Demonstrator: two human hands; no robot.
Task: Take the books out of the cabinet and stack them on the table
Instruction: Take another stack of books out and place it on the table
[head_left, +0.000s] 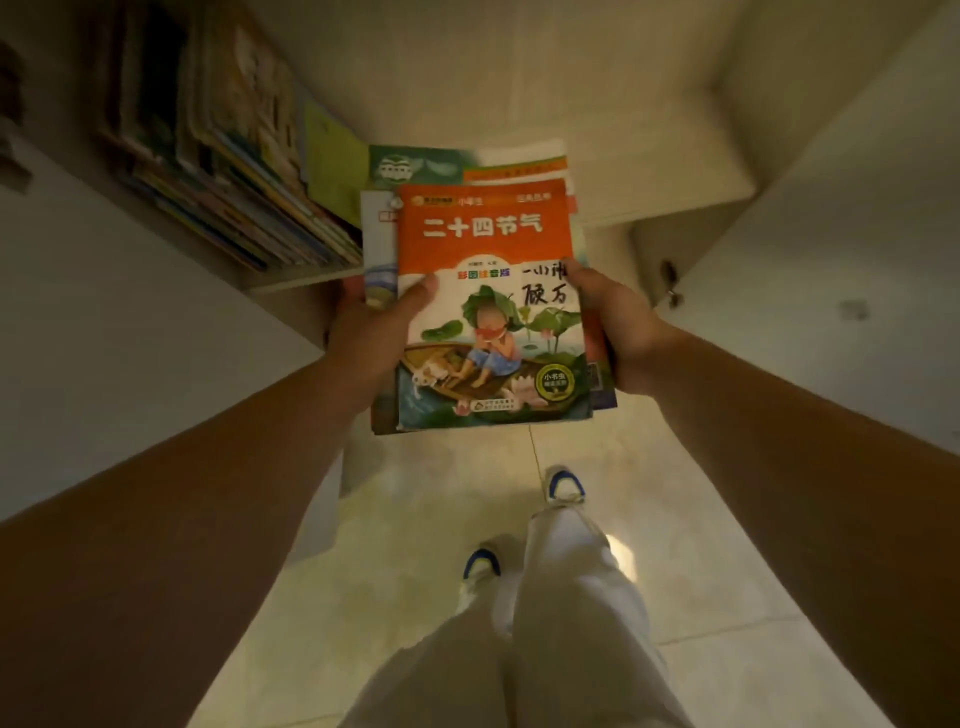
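Books (488, 291), top cover "二十四节气", between both hands

Bare forearms, pale trousers (566, 639), white shoes (563, 486) with blue trim.

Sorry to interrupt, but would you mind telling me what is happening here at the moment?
A person is standing on a tiled floor, holding a small pile of books in both hands. The left hand has the pile's left edge in its grip with the thumb on the orange top cover, and the right hand holds the right edge. More books are standing on the cabinet shelf to the left. No table is in view.
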